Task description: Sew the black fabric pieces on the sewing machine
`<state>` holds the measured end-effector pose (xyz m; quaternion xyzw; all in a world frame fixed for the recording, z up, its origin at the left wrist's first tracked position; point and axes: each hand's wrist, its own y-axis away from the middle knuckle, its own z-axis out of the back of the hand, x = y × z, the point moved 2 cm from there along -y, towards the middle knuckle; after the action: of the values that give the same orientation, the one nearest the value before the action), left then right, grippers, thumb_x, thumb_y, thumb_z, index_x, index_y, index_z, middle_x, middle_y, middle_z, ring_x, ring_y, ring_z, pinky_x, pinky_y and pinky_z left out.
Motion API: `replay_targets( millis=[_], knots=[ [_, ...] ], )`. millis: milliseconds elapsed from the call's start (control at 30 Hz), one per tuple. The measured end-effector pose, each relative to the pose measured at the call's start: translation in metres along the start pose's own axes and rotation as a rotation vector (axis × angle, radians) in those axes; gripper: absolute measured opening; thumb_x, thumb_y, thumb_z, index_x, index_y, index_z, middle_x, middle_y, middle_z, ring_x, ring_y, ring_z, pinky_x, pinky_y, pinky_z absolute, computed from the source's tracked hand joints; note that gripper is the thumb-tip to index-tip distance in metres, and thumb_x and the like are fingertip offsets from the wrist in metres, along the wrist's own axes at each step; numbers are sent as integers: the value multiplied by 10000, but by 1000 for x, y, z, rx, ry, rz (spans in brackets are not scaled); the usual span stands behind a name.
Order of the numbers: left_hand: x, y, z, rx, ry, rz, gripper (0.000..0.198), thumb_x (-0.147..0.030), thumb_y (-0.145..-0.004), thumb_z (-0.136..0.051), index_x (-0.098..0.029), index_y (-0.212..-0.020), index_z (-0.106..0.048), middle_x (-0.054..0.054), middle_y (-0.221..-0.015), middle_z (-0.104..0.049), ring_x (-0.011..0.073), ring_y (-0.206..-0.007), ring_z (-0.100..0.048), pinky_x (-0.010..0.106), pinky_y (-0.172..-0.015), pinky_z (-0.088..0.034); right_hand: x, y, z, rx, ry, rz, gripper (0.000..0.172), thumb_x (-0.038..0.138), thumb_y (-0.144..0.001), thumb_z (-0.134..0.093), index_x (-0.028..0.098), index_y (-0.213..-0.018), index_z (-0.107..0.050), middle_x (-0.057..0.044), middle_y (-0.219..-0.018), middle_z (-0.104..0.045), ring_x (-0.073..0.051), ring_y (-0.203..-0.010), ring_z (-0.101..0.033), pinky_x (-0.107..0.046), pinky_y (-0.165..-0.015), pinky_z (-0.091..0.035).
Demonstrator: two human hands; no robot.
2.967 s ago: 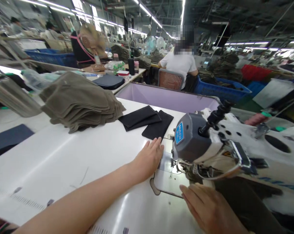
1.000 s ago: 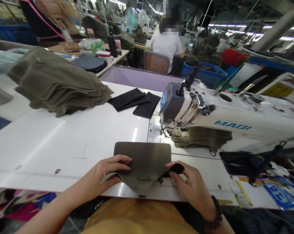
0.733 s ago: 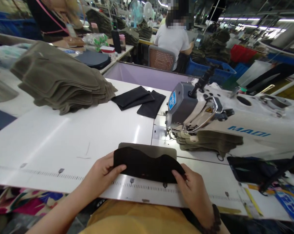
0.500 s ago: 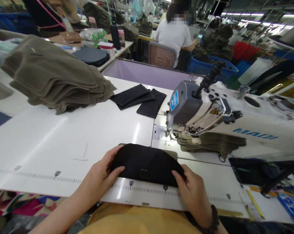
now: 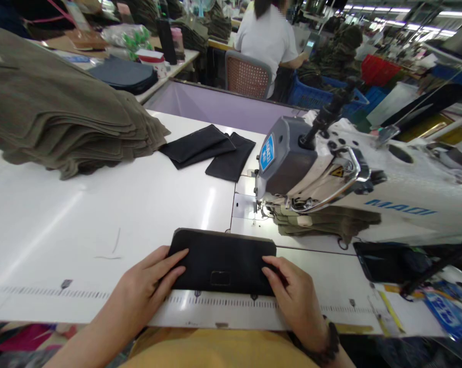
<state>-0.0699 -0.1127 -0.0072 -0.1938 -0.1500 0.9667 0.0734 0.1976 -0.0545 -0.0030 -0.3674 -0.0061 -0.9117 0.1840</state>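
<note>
A black rectangular fabric piece with a small stitched outline near its front edge lies flat on the white table, close to me. My left hand rests with stretched fingers on its left end. My right hand presses on its right end, fingers curled over the edge. A sliver of olive fabric shows along its far edge. The sewing machine stands just beyond to the right, with olive pieces stacked under its arm.
A tall stack of olive fabric fills the far left of the table. Two black pieces lie beyond the machine's needle. A person in a white shirt sits at the station ahead. Blue and red bins stand at the back right.
The olive piece I held was covered by black fabric, which I folded and flattened into a neat rectangle. Both hands now press its ends. My view has tipped down and closer.
</note>
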Motion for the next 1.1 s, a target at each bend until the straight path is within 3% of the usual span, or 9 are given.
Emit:
replay_targets(
  millis=[367, 1100],
  knots=[
    [-3, -4, -1, -61, -94, -78, 362, -360, -890, -346, -147, -1004, -617, 78, -893, -634, 168, -799, -640, 249, -760, -530, 0, -4, -1, 0, 10, -100, 219, 238, -816, -467, 157, -927, -637, -63, -798, -672, -171, -710, -622, -272, -669, -502],
    [-1, -6, -4, -40, -113, -56, 365, -350, -892, -345, -132, -1014, -612, 81, -884, -614, 161, -755, -636, 230, -701, -534, 0, -8, -2, 9, 27, -193, 285, 281, -810, -448, 135, -947, -651, -58, -686, -644, -158, -576, -569, -263, -569, -474]
  ],
)
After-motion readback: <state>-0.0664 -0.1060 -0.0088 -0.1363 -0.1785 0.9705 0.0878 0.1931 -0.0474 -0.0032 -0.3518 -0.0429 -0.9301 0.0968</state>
